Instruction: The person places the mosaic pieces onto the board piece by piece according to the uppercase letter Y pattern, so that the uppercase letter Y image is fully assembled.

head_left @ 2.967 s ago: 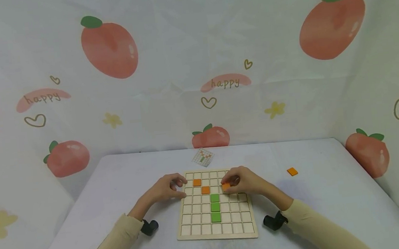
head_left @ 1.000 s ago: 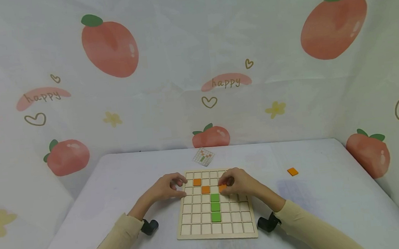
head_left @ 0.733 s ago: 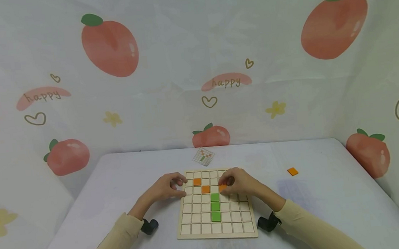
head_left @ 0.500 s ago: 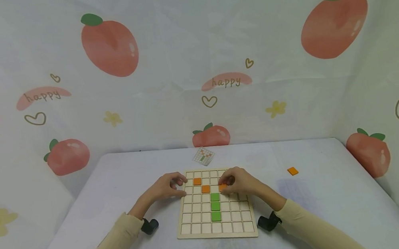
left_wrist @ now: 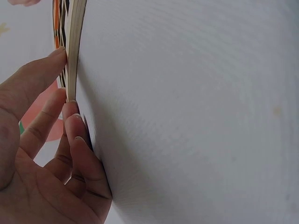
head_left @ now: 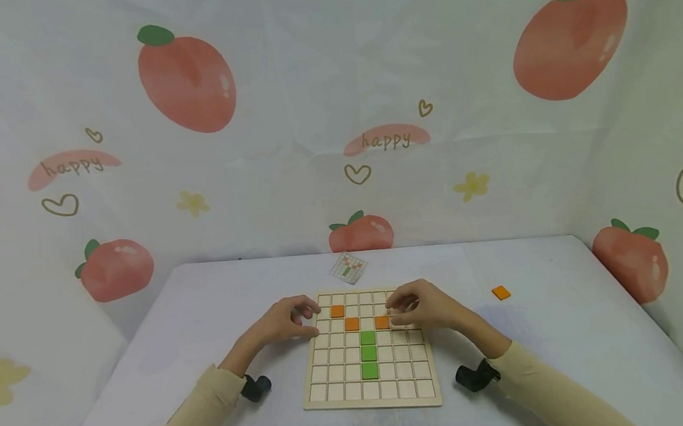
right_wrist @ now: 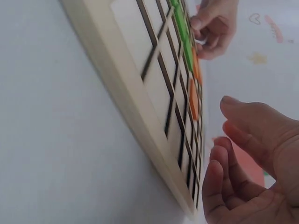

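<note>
A wooden grid board (head_left: 372,403) lies on the table, with three green tiles (head_left: 369,353) in one column. Orange tiles (head_left: 337,311) sit in cells farther back. At the board's left edge, my left hand (head_left: 280,320) rests its thumb and fingertips on the rim; the left wrist view shows the thumb (left_wrist: 58,53) touching the board's side. My right hand (head_left: 429,304) hovers over the board's right part, fingers loosely bent and holding nothing. Just left of its fingertips, an orange tile (head_left: 381,322) lies in its cell. The right wrist view shows a gap between right thumb (right_wrist: 238,105) and fingers.
One loose orange tile (head_left: 501,292) lies on the table to the right of the board. Behind the board is a small card (head_left: 349,268) printed with a coloured grid. A fruit-patterned cloth (head_left: 282,109) stands behind the white table (head_left: 219,286).
My right hand set an orange tile into its cell, then let go and drew back to the right. My left hand has stayed at the board's left edge.
</note>
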A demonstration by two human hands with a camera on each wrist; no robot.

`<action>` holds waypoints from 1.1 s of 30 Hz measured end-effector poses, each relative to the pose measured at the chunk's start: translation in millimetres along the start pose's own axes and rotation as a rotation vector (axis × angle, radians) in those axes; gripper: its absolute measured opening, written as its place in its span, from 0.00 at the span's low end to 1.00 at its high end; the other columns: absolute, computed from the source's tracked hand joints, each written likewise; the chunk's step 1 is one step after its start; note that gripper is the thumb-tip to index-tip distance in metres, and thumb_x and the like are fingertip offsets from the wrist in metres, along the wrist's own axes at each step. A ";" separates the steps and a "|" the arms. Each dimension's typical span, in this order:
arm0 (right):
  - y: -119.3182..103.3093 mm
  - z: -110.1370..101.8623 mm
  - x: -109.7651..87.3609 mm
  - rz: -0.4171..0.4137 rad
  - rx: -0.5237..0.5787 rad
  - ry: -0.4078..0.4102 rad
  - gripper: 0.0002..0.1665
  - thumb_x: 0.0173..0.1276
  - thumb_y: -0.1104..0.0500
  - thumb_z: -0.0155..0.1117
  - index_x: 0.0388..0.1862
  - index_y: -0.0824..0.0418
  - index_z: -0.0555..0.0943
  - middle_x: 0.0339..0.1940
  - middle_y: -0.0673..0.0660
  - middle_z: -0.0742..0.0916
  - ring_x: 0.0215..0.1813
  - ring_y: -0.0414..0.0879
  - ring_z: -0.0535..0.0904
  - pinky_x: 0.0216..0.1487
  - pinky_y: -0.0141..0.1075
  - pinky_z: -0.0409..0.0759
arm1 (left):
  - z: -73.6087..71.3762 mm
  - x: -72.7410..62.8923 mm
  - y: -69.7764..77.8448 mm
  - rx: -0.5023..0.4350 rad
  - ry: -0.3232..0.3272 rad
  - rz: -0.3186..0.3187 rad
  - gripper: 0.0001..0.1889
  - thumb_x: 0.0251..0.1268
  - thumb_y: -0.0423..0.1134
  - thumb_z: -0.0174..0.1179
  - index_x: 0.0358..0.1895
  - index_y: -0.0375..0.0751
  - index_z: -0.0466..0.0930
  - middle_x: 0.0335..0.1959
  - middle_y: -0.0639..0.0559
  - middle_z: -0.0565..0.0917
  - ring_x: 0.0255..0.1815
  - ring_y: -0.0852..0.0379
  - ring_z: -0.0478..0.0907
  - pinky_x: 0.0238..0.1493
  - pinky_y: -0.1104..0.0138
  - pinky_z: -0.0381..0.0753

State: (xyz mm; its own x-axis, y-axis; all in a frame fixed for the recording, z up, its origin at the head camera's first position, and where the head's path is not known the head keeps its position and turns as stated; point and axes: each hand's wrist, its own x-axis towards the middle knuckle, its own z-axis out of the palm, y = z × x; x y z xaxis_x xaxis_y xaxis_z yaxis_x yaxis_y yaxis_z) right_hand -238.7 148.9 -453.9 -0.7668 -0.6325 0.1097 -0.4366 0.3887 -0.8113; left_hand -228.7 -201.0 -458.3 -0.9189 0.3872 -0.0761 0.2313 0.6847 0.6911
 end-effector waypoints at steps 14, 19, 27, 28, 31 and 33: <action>20.5 -45.5 -45.0 0.035 0.002 0.048 0.17 0.63 0.60 0.77 0.48 0.67 0.86 0.38 0.56 0.85 0.39 0.48 0.82 0.45 0.37 0.81 | 0.6 -1.1 -2.1 -0.006 0.004 0.007 0.20 0.54 0.37 0.78 0.50 0.41 0.84 0.38 0.53 0.78 0.34 0.55 0.72 0.38 0.62 0.73; 28.8 -57.4 -60.9 0.060 0.000 0.065 0.18 0.64 0.61 0.77 0.49 0.68 0.85 0.41 0.58 0.85 0.41 0.48 0.82 0.46 0.37 0.81 | 0.8 -1.5 -2.7 -0.003 0.005 0.010 0.20 0.54 0.37 0.78 0.50 0.41 0.84 0.38 0.53 0.78 0.34 0.55 0.72 0.38 0.62 0.73; 44.7 -80.3 -86.1 0.072 -0.023 0.110 0.19 0.66 0.60 0.75 0.52 0.68 0.84 0.49 0.61 0.86 0.47 0.52 0.83 0.49 0.37 0.80 | 0.7 -1.3 -1.7 -0.012 0.000 0.006 0.20 0.54 0.37 0.78 0.50 0.41 0.84 0.38 0.53 0.78 0.34 0.55 0.72 0.37 0.62 0.73; 46.4 -83.5 -89.0 0.079 -0.032 0.119 0.19 0.66 0.60 0.75 0.52 0.67 0.85 0.49 0.61 0.87 0.48 0.53 0.83 0.50 0.37 0.80 | 0.7 -1.4 -1.4 -0.011 -0.001 0.008 0.20 0.54 0.37 0.78 0.50 0.41 0.84 0.38 0.54 0.78 0.34 0.55 0.72 0.37 0.63 0.73; 50.2 -92.1 -96.3 0.091 -0.044 0.142 0.19 0.65 0.60 0.75 0.52 0.67 0.85 0.49 0.60 0.87 0.48 0.52 0.83 0.49 0.36 0.80 | -0.4 -1.9 0.0 -0.014 -0.002 0.009 0.20 0.55 0.37 0.78 0.50 0.41 0.84 0.38 0.54 0.78 0.34 0.56 0.72 0.37 0.64 0.73; 51.5 -97.4 -100.0 0.093 -0.051 0.158 0.19 0.65 0.60 0.76 0.52 0.67 0.85 0.49 0.61 0.87 0.48 0.52 0.83 0.48 0.35 0.80 | -0.8 -2.0 0.6 -0.014 -0.003 0.013 0.20 0.55 0.38 0.78 0.50 0.41 0.84 0.38 0.54 0.78 0.34 0.56 0.72 0.37 0.64 0.73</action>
State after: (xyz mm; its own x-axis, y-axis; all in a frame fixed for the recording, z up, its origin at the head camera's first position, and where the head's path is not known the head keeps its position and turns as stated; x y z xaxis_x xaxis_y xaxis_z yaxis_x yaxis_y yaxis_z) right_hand -230.4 297.5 -450.8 -0.8673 -0.4811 0.1274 -0.3807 0.4763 -0.7926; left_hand -227.0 -201.9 -457.2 -0.9148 0.3979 -0.0697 0.2383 0.6708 0.7023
